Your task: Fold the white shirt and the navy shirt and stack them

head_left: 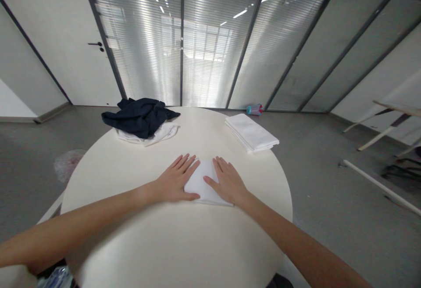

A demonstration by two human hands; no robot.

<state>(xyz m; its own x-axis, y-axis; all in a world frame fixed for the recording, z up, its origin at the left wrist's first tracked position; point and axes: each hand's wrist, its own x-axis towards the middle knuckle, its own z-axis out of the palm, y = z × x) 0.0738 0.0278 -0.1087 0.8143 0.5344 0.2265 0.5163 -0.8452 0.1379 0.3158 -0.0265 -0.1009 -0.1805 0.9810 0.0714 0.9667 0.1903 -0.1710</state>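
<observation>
Head view, sole entry.

Item: white, flat, folded rectangle of thin cloth (206, 169), lying near the middle of a round white worktop (197, 248), between your two hands.

Your left grip (176, 182): released, fingers spread, palm down at the cloth's left side. Your right grip (229, 182): released, palm down over its right side. Neither pinches anything.

Handling, as judged: light, soft, limp, not fragile; layers may slide or crease. Best hold: both side edges, thumbs above, fingers beneath all layers.

Also on the worktop: a folded white cloth stack (253, 132), far right; a crumpled navy fabric heap (140, 117) atop a rumpled white cloth (166, 133), far left.

Obscured: your hands cover both sides of the folded piece, so its fold count and garment type cannot be told. The heap hides most of the cloth beneath. Your forearms run out of frame; dark objects at the bottom edge are cut off.
</observation>
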